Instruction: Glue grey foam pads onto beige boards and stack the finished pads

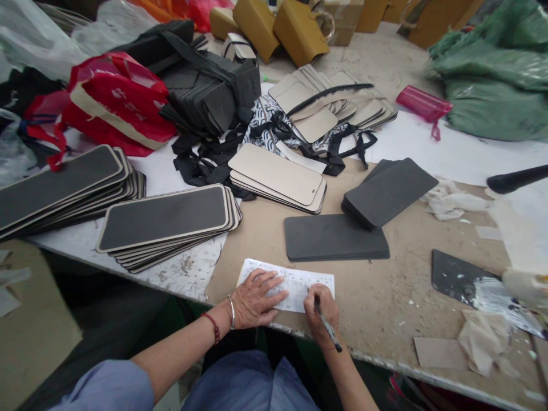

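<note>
A white printed form with handwriting lies at the table's front edge. My left hand rests flat on its left part, fingers spread. At the form's right end, my right hand grips a pen, its tip down at the paper. Just beyond the form lie dark grey rectangular panels. More grey panels sit askew behind them on the right. A stack of beige panels is farther back. To the left are two fanned stacks of grey panels with beige borders, the nearer stack and the farther stack.
A white-smeared dark board and crumpled tissue lie at right. Behind stand a red bag, a bundle of black pieces, a pink pouch, green sacks and mustard-coloured boxes. A black handle juts in from the right.
</note>
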Available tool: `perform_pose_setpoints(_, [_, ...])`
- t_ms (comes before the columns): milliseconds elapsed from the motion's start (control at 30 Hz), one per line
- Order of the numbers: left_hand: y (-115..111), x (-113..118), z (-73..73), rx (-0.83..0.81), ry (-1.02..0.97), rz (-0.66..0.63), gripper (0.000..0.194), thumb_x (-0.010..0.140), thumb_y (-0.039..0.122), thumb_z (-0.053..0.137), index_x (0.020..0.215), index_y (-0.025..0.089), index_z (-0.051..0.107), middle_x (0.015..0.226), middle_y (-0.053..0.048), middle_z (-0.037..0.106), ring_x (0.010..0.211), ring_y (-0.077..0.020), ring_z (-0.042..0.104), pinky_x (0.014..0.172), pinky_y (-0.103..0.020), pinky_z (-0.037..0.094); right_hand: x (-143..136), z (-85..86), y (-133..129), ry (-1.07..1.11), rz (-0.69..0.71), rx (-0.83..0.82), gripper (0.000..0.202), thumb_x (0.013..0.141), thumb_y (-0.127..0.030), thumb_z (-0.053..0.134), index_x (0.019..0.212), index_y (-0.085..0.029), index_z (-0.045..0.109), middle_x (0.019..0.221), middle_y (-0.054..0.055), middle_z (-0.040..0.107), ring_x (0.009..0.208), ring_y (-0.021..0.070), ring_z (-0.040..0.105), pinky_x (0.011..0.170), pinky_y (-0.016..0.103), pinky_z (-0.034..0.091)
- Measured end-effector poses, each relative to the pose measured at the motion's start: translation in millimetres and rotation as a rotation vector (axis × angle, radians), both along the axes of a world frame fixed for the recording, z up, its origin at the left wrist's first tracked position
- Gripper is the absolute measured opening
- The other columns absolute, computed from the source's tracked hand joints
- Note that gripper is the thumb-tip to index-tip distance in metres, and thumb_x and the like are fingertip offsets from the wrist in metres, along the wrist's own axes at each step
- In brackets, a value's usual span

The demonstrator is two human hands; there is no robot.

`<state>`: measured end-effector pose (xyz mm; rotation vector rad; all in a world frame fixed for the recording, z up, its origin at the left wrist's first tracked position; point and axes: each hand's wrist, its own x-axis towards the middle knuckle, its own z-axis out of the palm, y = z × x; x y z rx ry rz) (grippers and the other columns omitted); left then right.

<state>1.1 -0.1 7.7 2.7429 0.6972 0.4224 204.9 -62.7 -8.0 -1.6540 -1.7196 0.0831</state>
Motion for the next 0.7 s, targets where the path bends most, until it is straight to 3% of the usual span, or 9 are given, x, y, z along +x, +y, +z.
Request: perform_pose_setpoints(700, [-0.9, -0.4, -1.5, 0.008, 0.007, 0.000, 0.041, 0.076, 0.037, 0.052, 0.116, 0.027, 0.050, 0.121, -0.006, 0.054, 0.118, -0.0233, 0.040, 0.099, -0.043, 0.027, -0.3, -1.0, -2.9, -0.009, -0.060, -0.006, 0.011, 0.083, -0.012, 0.040, 0.078, -0.021, 0.045, 0.069, 0.001, 0.050, 0.068, 0.0146, 0.052, 0.061, 0.027, 0.046])
